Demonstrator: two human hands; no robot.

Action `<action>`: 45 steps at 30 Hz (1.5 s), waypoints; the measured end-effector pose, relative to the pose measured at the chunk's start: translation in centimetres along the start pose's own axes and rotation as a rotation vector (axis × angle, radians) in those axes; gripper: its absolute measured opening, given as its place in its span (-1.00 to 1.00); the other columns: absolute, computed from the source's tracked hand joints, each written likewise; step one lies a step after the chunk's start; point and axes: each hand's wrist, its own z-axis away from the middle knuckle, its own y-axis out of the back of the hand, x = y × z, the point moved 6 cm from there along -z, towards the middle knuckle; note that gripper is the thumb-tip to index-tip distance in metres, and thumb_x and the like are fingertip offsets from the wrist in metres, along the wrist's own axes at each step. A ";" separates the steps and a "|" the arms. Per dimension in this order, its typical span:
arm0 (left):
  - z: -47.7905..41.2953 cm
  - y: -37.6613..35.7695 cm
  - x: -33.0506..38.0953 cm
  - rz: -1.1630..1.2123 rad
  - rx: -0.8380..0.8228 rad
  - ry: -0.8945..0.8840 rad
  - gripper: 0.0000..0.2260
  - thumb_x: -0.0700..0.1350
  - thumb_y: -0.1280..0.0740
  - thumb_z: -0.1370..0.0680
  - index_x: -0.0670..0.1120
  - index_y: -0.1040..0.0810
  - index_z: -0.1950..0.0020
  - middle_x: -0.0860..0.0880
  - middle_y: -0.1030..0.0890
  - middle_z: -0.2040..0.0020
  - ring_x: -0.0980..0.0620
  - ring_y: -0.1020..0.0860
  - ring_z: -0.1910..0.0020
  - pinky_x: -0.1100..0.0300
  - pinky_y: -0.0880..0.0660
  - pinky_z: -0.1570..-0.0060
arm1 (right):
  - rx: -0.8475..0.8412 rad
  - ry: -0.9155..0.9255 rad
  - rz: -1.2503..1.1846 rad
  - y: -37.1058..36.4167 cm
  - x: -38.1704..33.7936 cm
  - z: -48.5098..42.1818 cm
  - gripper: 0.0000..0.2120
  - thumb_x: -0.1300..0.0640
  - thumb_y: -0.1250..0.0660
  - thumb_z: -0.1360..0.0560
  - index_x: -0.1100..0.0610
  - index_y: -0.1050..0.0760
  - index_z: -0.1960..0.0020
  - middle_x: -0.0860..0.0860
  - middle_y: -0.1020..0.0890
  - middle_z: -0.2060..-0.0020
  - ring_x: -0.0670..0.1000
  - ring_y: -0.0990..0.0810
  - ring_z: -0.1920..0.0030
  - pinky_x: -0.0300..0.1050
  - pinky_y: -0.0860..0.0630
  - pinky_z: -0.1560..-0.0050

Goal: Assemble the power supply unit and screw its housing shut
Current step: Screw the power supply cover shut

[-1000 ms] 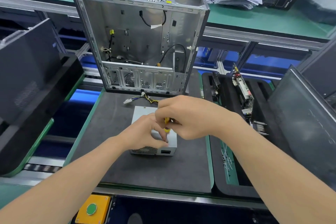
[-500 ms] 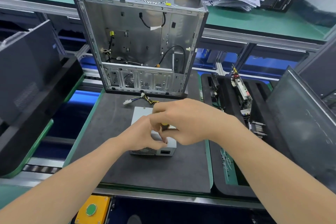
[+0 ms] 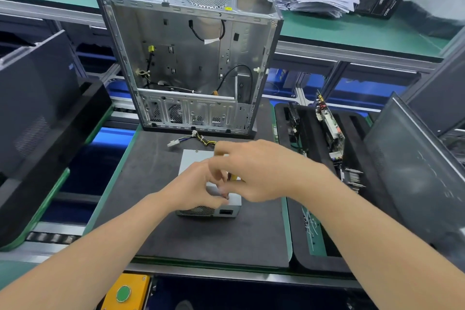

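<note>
The power supply unit is a small grey metal box lying flat on the dark mat. Its near face shows a mesh fan grille and, toward 5 o'clock, a black socket. Yellow and black wires lie at its 12 o'clock, ending in a white connector toward 11 o'clock. A yellow-handled tool, probably a screwdriver, stands over its right side, gripped by the right hand.

The right hand swallows all but a sliver of the yellow-handled tool, tip out of sight, and both hands cover much of the power supply unit. On the left hand the fingertips are a blur, so I can't tell whether they pinch anything.
</note>
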 end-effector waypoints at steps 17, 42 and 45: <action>0.1 0.1 0.2 -0.059 0.010 -0.029 -0.81 -0.14 -0.58 -0.40 0.15 -0.69 0.25 0.24 -0.62 0.04 0.11 -0.56 -0.05 0.20 -0.48 -0.07 | -0.079 -0.007 -0.069 0.5 0.9 0.5 -0.92 0.09 -0.31 -0.62 -0.04 -0.58 -0.04 -0.12 -0.50 -0.03 0.02 -0.54 0.11 -0.02 -0.48 0.22; 0.2 0.0 0.1 -0.084 0.028 -0.073 -0.88 -0.16 -0.61 -0.38 0.06 -0.75 0.19 0.18 -0.66 0.02 0.11 -0.55 -0.09 0.22 -0.47 -0.13 | 0.096 -0.414 0.029 -0.1 1.9 -0.3 -0.47 -0.25 -0.21 -0.66 0.11 -0.38 0.30 0.02 -0.34 0.44 0.14 -0.39 0.42 -0.06 -0.21 0.39; 0.3 -0.1 0.1 -0.061 0.026 -0.051 -0.87 -0.16 -0.61 -0.39 0.07 -0.75 0.21 0.15 -0.65 0.02 0.16 -0.54 -0.09 0.37 -0.41 -0.11 | 0.127 -0.401 0.088 0.0 2.2 -0.4 -0.49 -0.25 -0.25 -0.65 0.07 -0.37 0.33 0.02 -0.40 0.38 0.08 -0.36 0.42 -0.05 -0.31 0.35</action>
